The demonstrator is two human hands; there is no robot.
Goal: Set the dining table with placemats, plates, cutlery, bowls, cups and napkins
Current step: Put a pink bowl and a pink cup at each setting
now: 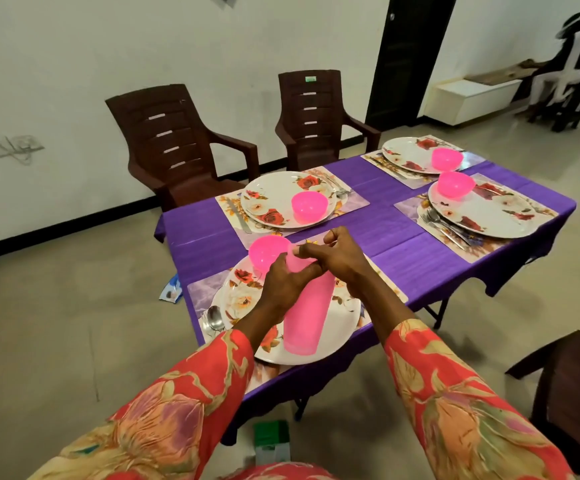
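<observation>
A: From the head camera, we've got the stack of pink cups (307, 311) held up over the near plate (342, 322), its long axis running away from us and tilted, open mouth towards us, bases pointing at the middle of the table (402, 251)

B: And our left hand (283, 289) is curled round the stack's upper part, gripping it from the left side

A: Right hand (338, 259) sits at the far tip of the stack, fingertips pinching the end cup, the other fingers loosely bent above it

B: So we reckon we're about to work one cup free; the right hand is the nearer one to that end, and the pull would run along the stack's length, away from us

A: Four places look laid already: mats, flowered plates, a pink bowl (269, 252) at the near one, another bowl (309, 206) opposite, forks (446, 226) on the right

B: No cup stands on the table anywhere yet, and we see no napkins

A: Two brown chairs (181, 143) wait on the far side
</observation>
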